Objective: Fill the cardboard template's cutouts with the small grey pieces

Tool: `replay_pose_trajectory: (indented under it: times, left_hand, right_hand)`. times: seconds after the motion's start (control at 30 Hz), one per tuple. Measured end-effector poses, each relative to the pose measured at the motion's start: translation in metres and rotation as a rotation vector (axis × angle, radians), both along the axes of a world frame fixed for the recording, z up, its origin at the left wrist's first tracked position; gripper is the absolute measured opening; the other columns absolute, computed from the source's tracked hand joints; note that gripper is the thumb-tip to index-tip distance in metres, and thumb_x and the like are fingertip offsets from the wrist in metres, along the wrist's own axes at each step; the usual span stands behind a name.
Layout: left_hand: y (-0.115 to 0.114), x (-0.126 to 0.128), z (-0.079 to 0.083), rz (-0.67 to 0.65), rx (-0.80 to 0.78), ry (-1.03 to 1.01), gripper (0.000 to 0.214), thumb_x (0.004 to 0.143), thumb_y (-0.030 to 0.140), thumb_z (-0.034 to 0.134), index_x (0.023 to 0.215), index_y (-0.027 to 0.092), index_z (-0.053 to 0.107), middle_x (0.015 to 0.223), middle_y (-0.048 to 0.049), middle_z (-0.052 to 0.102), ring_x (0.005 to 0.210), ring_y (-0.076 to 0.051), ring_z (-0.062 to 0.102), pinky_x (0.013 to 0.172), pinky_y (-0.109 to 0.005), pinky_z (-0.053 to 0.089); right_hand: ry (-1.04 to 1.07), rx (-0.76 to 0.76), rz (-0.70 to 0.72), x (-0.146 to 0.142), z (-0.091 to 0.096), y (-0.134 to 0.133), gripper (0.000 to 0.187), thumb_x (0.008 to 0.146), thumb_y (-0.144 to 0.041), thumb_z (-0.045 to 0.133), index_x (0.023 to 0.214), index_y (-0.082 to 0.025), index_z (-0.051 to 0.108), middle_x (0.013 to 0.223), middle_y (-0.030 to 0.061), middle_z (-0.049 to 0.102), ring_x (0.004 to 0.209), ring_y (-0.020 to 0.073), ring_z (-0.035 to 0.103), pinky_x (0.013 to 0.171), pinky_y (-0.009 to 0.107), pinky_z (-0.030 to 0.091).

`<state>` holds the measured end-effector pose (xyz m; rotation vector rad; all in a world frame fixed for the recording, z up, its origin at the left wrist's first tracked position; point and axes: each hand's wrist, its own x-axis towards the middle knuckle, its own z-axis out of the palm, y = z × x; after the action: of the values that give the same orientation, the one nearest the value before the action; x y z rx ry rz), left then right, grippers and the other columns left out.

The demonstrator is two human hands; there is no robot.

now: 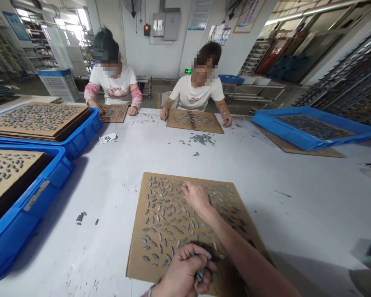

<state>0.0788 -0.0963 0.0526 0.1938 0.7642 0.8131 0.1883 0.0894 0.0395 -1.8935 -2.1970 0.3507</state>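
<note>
From my end, the grey pieces (160, 236) lie spread in loose rows on the brown board (135, 252), lower centre of the frame. My left hand (191, 268) is curled around a few more, low over the board's near edge; a loosened finger could drop them in a heap there. My right hand (197, 197) is at the board's upper middle, fingertips drawn together; I can't tell whether they pinch a piece. If it presses down or drags, neighbours could get nudged into one another. My right forearm (239, 255) crosses the board's right side, so a low sweep might smear those rows. The board sits flat on the white table (108, 247), so a wrist bump could turn it. Left of it, stray pieces (81, 217) could get overlooked, short of the blue tray (54, 202) at lower left.
</note>
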Motion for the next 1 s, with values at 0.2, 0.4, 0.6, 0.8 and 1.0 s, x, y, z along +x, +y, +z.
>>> replay_pose_trajectory:
  times: [0.2, 0.4, 0.6, 0.8, 1.0]
  left_hand:
    - [-0.001, -0.001, -0.002, -0.012, -0.008, 0.002, 0.048, 0.055, 0.043, 0.093, 0.081, 0.019, 0.062, 0.069, -0.0028, 0.069, 0.043, -0.006, 0.043, 0.043, -0.024, 0.013]
    - [0.0, -0.001, 0.001, -0.001, -0.031, -0.001, 0.054, 0.049, 0.046, 0.096, 0.08, 0.018, 0.062, 0.068, -0.0033, 0.07, 0.044, -0.007, 0.046, 0.043, -0.023, 0.013]
    - [0.001, -0.001, 0.004, 0.005, -0.028, 0.001, 0.051, 0.05, 0.045, 0.095, 0.078, 0.018, 0.062, 0.067, -0.0029, 0.069, 0.042, -0.006, 0.044, 0.043, -0.023, 0.011]
    - [0.0, -0.001, 0.004, -0.008, -0.038, 0.011, 0.049, 0.05, 0.042, 0.093, 0.079, 0.018, 0.062, 0.067, -0.0032, 0.069, 0.042, -0.006, 0.045, 0.043, -0.024, 0.011]
    - [0.002, -0.004, 0.007, -0.001, -0.071, 0.036, 0.05, 0.049, 0.04, 0.093, 0.079, 0.018, 0.06, 0.068, -0.0034, 0.069, 0.045, -0.007, 0.047, 0.046, -0.023, 0.014]
  right_hand:
    - [0.064, -0.002, -0.068, -0.008, -0.006, 0.0, 0.022, 0.102, -0.022, 0.052, 0.109, -0.02, 0.072, 0.104, 0.0106, 0.079, 0.091, 0.0227, 0.073, 0.074, 0.029, 0.045]
    - [0.168, -0.006, -0.053, -0.004, -0.002, 0.006, 0.022, 0.098, -0.025, 0.053, 0.103, -0.021, 0.074, 0.096, 0.0086, 0.08, 0.089, 0.0248, 0.073, 0.074, 0.03, 0.048]
    - [0.238, -0.019, -0.036, 0.03, 0.017, 0.006, 0.031, 0.099, -0.035, 0.044, 0.103, -0.021, 0.071, 0.094, 0.0063, 0.079, 0.082, 0.0224, 0.072, 0.072, 0.03, 0.051]
    - [0.139, -0.112, 0.05, 0.028, 0.024, 0.004, 0.02, 0.096, -0.024, 0.053, 0.092, -0.02, 0.073, 0.093, 0.0067, 0.078, 0.086, 0.0216, 0.071, 0.072, 0.027, 0.045]
    - [0.019, -0.136, 0.115, 0.012, 0.025, 0.007, 0.019, 0.097, -0.016, 0.054, 0.091, -0.018, 0.072, 0.097, 0.0094, 0.076, 0.085, 0.0201, 0.069, 0.068, 0.026, 0.04]
